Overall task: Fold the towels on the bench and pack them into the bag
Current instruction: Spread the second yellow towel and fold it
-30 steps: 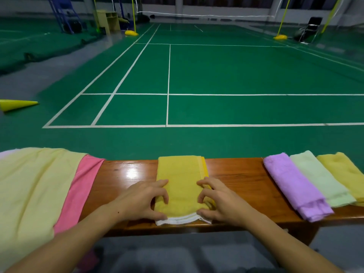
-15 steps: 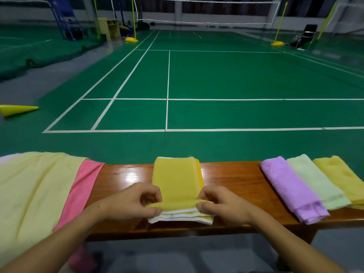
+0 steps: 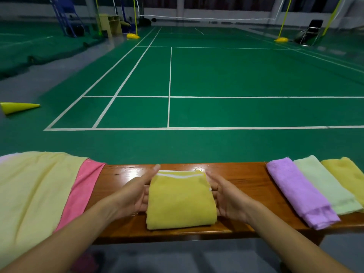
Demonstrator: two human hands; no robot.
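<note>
A yellow towel (image 3: 180, 201) with a white edge lies folded into a thick rectangle in the middle of the wooden bench (image 3: 246, 180). My left hand (image 3: 136, 194) presses flat against its left side, fingers straight. Against the right side rests my right hand (image 3: 224, 198), also with straight fingers. Three folded towels lie at the bench's right end: purple (image 3: 299, 196), pale green (image 3: 325, 184) and yellow (image 3: 346, 172). At the left end, a pale yellow cloth (image 3: 33, 198) and a pink one (image 3: 82, 192) hang unfolded over the bench. No bag is in view.
Beyond the bench spreads a green badminton court (image 3: 216, 79) with white lines and a net at the far end. A yellow cone (image 3: 17, 108) lies on the floor at the left. Grey floor runs under the bench's near edge.
Both hands pinched the towel's near edge, lifted it and folded it away from me. Now the towel is half as long and the hands lie flat against its sides.
</note>
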